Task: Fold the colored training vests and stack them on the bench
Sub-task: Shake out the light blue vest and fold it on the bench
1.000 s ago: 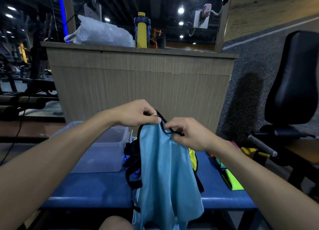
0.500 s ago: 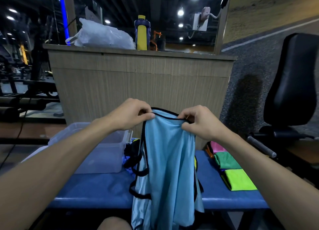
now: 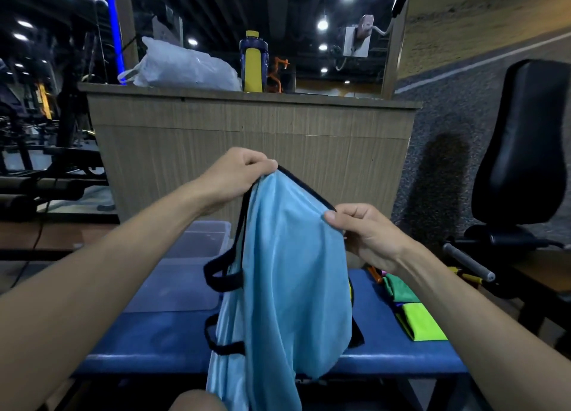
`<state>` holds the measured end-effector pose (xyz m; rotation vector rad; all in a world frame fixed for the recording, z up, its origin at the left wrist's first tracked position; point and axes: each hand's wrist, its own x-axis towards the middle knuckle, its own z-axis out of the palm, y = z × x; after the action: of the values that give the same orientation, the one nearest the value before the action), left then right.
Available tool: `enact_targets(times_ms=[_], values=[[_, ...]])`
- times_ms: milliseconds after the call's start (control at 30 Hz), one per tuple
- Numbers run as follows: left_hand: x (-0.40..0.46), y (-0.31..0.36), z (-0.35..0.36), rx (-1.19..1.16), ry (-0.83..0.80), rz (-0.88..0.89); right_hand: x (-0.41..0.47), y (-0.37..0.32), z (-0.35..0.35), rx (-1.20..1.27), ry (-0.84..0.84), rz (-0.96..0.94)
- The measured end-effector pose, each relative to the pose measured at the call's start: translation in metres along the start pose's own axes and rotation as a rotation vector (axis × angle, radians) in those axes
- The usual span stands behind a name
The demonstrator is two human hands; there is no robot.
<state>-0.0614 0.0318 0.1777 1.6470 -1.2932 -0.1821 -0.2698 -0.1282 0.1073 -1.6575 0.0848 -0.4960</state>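
Observation:
A light blue training vest point(image 3: 287, 274) with black trim hangs in front of me, above the blue bench point(image 3: 160, 339). My left hand point(image 3: 238, 176) pinches its top edge at the upper left. My right hand point(image 3: 361, 231) pinches the same black-trimmed edge lower and to the right, so the edge slopes down rightwards. The vest's lower part drops past the bench's front edge. Folded vests lie on the bench at the right: a lime green one point(image 3: 421, 321) in front, a darker green one point(image 3: 398, 287) behind it. More vests behind the blue one are mostly hidden.
A clear plastic bin point(image 3: 188, 262) stands on the bench's left half. Behind the bench is a wooden counter point(image 3: 253, 139) with a white plastic bag point(image 3: 182, 66) and a yellow-blue bottle point(image 3: 253, 61). A black padded seat point(image 3: 522, 142) of a gym machine stands at the right.
Both hands have lifted the vest and spread apart along its top edge. The left hand rose higher, the right hand moved out to the right, and the fabric now hangs wider.

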Motion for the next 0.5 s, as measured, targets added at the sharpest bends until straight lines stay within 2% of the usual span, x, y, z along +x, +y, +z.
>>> enact_targets(times_ms=[67, 100, 200, 267, 367, 500], values=[[0.003, -0.001, -0.007, 0.374, 0.135, 0.134, -0.001, -0.004, 0.004, -0.026, -0.010, 0.002], [0.004, -0.002, -0.010, 0.478, 0.179, 0.190, -0.002, -0.007, 0.007, -0.060, -0.019, 0.005], [0.009, -0.004, -0.013, 0.557, 0.257, 0.254, -0.003, -0.009, 0.014, -0.216, -0.065, -0.020], [0.012, -0.005, -0.016, 0.528, 0.335, 0.254, -0.006, -0.006, 0.017, -0.312, -0.094, -0.033], [0.015, -0.004, -0.026, 0.341, 0.417, 0.186, -0.010, 0.007, 0.013, -0.463, -0.137, -0.047], [0.017, -0.006, -0.038, 0.132, 0.510, 0.116, -0.018, 0.030, -0.011, -0.606, -0.068, 0.056]])
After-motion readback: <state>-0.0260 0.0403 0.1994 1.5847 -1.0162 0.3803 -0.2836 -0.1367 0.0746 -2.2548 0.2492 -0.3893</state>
